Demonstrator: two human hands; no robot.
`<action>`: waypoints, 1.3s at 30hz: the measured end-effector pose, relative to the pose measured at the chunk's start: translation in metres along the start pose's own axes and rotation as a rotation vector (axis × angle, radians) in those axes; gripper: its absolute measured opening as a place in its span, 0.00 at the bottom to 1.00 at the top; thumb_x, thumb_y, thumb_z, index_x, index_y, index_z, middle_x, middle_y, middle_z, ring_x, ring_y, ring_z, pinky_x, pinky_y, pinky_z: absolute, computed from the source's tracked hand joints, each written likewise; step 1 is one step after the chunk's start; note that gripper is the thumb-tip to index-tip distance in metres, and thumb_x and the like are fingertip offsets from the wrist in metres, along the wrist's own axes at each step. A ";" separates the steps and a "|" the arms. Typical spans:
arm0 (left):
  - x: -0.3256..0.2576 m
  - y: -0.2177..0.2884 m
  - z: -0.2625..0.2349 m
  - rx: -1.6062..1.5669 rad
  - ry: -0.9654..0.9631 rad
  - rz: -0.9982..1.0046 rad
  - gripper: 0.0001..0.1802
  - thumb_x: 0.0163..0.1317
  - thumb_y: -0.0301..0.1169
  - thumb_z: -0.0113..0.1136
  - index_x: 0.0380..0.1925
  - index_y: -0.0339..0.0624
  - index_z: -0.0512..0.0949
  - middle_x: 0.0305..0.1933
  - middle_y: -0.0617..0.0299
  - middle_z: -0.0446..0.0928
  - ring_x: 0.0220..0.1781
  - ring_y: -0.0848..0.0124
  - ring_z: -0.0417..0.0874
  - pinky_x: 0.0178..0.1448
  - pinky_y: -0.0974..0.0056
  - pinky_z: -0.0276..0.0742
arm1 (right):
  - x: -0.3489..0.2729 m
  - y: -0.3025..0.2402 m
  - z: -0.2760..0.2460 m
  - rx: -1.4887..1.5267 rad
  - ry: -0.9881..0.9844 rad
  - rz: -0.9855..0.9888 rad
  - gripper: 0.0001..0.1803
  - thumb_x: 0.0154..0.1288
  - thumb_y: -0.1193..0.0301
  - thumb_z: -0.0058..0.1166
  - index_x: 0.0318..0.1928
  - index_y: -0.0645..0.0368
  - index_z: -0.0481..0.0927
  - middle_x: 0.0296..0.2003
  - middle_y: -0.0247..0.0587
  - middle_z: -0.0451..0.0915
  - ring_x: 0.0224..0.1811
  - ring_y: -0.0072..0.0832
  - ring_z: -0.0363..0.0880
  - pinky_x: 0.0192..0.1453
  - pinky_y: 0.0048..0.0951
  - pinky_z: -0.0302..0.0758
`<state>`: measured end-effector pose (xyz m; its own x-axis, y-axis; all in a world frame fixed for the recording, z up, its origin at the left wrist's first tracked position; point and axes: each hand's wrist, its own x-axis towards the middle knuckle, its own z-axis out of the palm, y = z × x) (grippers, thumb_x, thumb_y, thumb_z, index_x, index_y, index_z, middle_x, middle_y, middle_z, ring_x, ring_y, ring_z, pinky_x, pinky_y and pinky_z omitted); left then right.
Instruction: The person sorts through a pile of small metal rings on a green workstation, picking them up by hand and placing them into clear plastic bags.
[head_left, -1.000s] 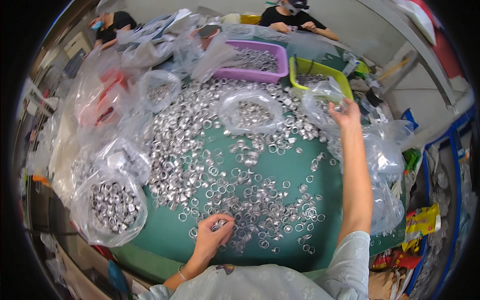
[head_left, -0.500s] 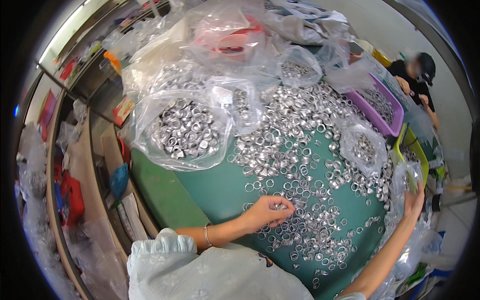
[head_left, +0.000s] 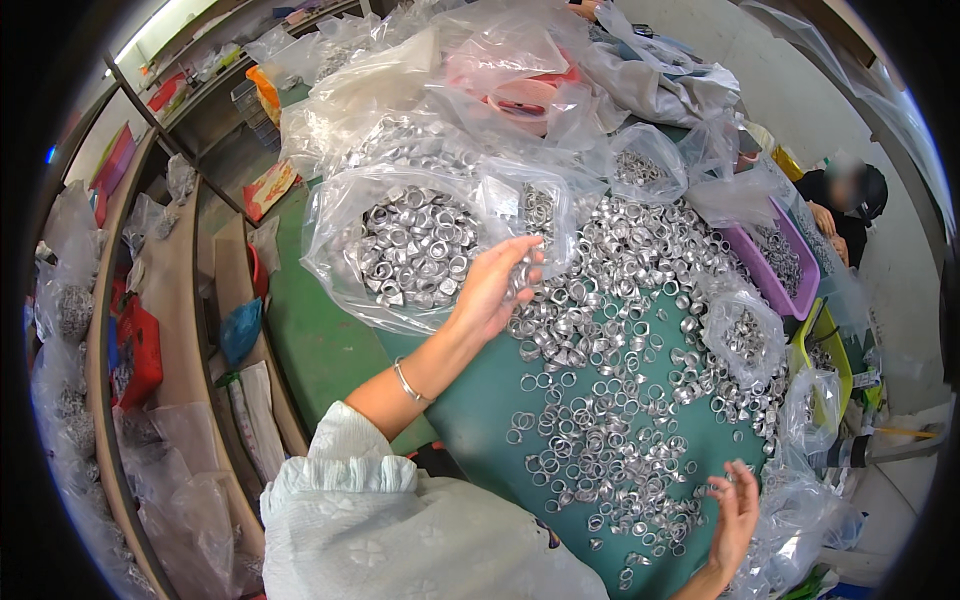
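The metal rings (head_left: 600, 430), heaped and scattered across the table (head_left: 475, 415), look light, stiff and slippery, best pinched across the band; the right hand (head_left: 735, 520) has its grip spread loose, while whether the left hand's (head_left: 487, 290) curled grip holds any is unclear.

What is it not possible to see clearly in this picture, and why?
In the head view:
- Left hand: whether it holds anything; its bent fingers and blur hide this.
- Right hand: fingertip outlines; motion blur.
- Right forearm: most of it; cut off by the lower edge.
- Metal rings: surface detail; too small.
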<state>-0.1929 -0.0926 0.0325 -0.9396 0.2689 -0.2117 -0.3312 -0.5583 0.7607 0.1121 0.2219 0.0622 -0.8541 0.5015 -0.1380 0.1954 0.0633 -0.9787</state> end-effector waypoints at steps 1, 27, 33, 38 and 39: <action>0.005 0.002 0.002 0.028 0.021 0.022 0.14 0.67 0.31 0.48 0.48 0.37 0.72 0.36 0.63 0.74 0.31 0.77 0.73 0.25 0.74 0.69 | -0.007 0.004 0.002 -0.001 -0.041 0.021 0.26 0.65 0.69 0.53 0.60 0.67 0.65 0.54 0.48 0.71 0.46 0.30 0.77 0.48 0.28 0.73; -0.166 -0.125 0.015 1.420 -1.380 0.600 0.21 0.52 0.28 0.61 0.50 0.48 0.75 0.66 0.60 0.63 0.70 0.55 0.58 0.66 0.30 0.45 | -0.132 0.070 0.113 -0.945 0.046 -0.133 0.23 0.53 0.68 0.62 0.51 0.57 0.75 0.62 0.42 0.64 0.69 0.47 0.53 0.68 0.52 0.48; -0.146 -0.131 0.000 1.572 -1.097 0.723 0.14 0.49 0.21 0.59 0.38 0.46 0.79 0.60 0.59 0.67 0.67 0.52 0.60 0.64 0.26 0.43 | -0.133 0.099 0.088 -0.988 0.467 -0.213 0.12 0.53 0.76 0.60 0.41 0.60 0.78 0.57 0.43 0.70 0.65 0.47 0.60 0.65 0.48 0.55; -0.131 -0.130 0.005 1.525 -0.820 0.659 0.16 0.53 0.20 0.59 0.43 0.45 0.75 0.59 0.58 0.67 0.66 0.53 0.62 0.66 0.30 0.44 | -0.130 0.091 0.086 -0.891 0.684 -0.156 0.15 0.53 0.77 0.59 0.44 0.60 0.77 0.54 0.43 0.71 0.61 0.45 0.64 0.63 0.43 0.56; -0.131 -0.131 0.007 1.499 -0.768 0.641 0.17 0.53 0.19 0.59 0.44 0.45 0.74 0.59 0.58 0.67 0.66 0.53 0.63 0.66 0.31 0.45 | -0.128 0.087 0.089 -0.861 0.632 -0.181 0.16 0.53 0.76 0.60 0.44 0.59 0.77 0.54 0.43 0.71 0.60 0.44 0.64 0.63 0.43 0.56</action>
<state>-0.0255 -0.0490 -0.0349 -0.4870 0.8280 0.2781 0.7904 0.2823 0.5436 0.1954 0.0863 -0.0190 -0.5496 0.7624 0.3417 0.5748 0.6419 -0.5075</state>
